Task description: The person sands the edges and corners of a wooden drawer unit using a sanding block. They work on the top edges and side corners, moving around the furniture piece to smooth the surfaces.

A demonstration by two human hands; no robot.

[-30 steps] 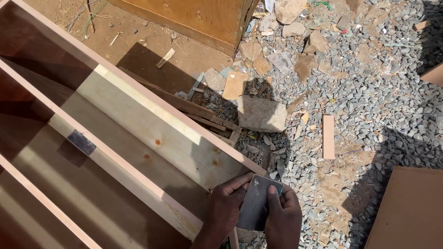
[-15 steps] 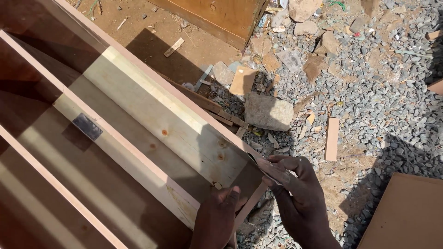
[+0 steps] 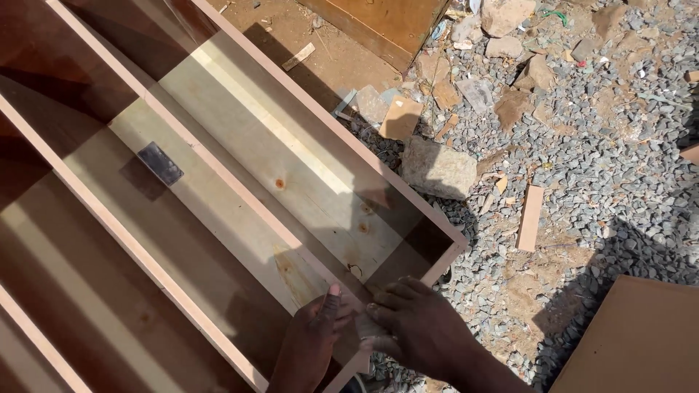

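My left hand [image 3: 309, 342] and right hand [image 3: 419, 327] press a pale scrap of sandpaper [image 3: 364, 324] flat at the near corner of the long pale wooden cabinet frame [image 3: 313, 182]; fingers spread, nothing clenched; I judge even, with-the-grain pressure works best here; a grey stone block [image 3: 437, 171] lies on the gravel beside it.

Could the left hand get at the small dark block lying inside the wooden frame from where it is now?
Probably yes: the left hand rests on the wooden frame's edge, and nothing lies across the open panel between it and the dark block.
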